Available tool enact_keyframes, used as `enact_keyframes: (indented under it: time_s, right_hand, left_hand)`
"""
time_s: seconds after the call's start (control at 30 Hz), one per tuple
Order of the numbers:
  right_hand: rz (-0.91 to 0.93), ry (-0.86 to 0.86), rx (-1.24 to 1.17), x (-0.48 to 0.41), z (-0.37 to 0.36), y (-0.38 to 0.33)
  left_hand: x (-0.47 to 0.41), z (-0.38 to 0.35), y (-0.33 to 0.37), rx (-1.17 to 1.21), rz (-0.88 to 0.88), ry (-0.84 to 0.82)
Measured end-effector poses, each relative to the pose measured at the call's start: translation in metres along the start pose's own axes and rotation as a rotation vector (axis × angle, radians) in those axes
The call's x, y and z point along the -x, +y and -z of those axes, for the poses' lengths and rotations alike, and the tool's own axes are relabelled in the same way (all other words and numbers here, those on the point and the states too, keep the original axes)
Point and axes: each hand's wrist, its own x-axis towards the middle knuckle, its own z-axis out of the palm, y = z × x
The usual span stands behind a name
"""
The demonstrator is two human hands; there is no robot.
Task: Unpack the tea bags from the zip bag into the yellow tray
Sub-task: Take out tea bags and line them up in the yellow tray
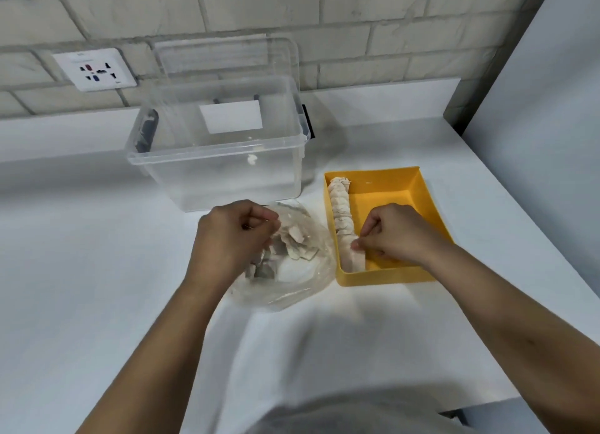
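I see right hand (394, 235) pinching the nearest tea bag (354, 259) in the row along the left wall of the yellow tray (428, 206), left hand (232, 238) curled at the zip bag (292, 285) mouth over loose tea bags (297, 243), can't tell what it grips.

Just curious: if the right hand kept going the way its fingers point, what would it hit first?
Probably the row of pale paper tea bags, whose near end the right hand pinches; just beyond stands the left wall of the yellow plastic tray.
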Motion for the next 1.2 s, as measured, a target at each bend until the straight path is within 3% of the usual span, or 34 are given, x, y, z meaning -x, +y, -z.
enact_keyframes:
  time_s: [0.07,0.13,0.27,0.4,0.57,0.67,0.83,0.93,1.03,1.2]
  right_hand:
    - [0.110,0.137,0.020,0.007,0.006,-0.016]
    - [0.229,0.205,-0.106,0.016,0.005,-0.037]
    - [0.379,0.005,-0.267,0.029,-0.024,-0.077]
    - [0.417,-0.136,-0.037,0.020,-0.073,-0.098]
    - [0.343,-0.082,0.309,0.003,-0.107,-0.110]
    - [0.345,-0.089,0.336,0.001,-0.111,-0.108]
    - [0.383,-0.021,0.157,0.006,-0.097,-0.094]
    - [0.410,0.041,-0.078,0.019,-0.076,-0.087]
    - [0.324,-0.044,-0.385,0.024,-0.058,-0.087]
    - [0.181,-0.204,-0.724,0.022,-0.043,-0.086]
  left_hand:
    - [0.001,0.022,-0.006,0.018,-0.005,0.061]
    - [0.003,0.035,-0.013,0.026,0.001,0.102]
    - [0.010,0.036,-0.026,-0.001,0.029,0.122]
    - [0.018,0.025,-0.037,-0.048,0.036,0.095]
    - [0.021,0.019,-0.041,-0.058,0.019,0.069]
    - [0.020,0.020,-0.041,-0.033,0.026,0.070]
    - [0.018,0.026,-0.044,0.009,0.031,0.090]
    - [0.016,0.028,-0.044,0.080,0.052,0.074]
    - [0.017,0.029,-0.041,0.188,0.088,-0.031]
    - [0.023,0.027,-0.043,0.071,-0.015,-0.118]
